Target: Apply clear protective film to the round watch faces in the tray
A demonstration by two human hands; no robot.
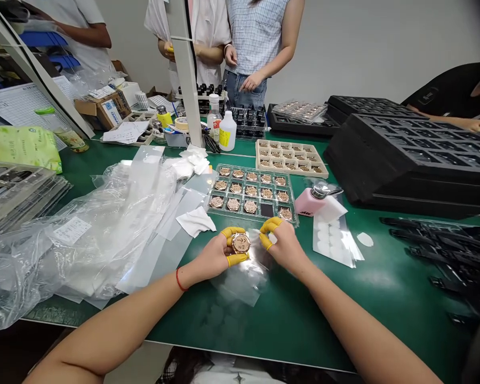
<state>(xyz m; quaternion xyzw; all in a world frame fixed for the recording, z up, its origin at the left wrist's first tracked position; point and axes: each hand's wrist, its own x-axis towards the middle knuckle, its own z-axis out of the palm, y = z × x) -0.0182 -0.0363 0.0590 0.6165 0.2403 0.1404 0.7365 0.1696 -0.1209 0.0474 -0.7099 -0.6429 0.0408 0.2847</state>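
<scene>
One rose-gold disc point(240, 243) inside left grip point(213, 256)

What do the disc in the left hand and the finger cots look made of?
The disc in the left hand looks like rose-gold-plated metal, going by its polished pinkish shine; the core metal can't be told. The yellow finger cots look like thin matte latex, snugly stretched.

We've a clear plastic tray of octagonal metal medallions point(240, 214) on the bench's rubber mat point(288, 314), w/ stacked foam trays point(408, 160) to its R, crumpled plastic bags point(100, 224) to its L, a 2nd molded plastic tray point(292, 172) behind
</scene>
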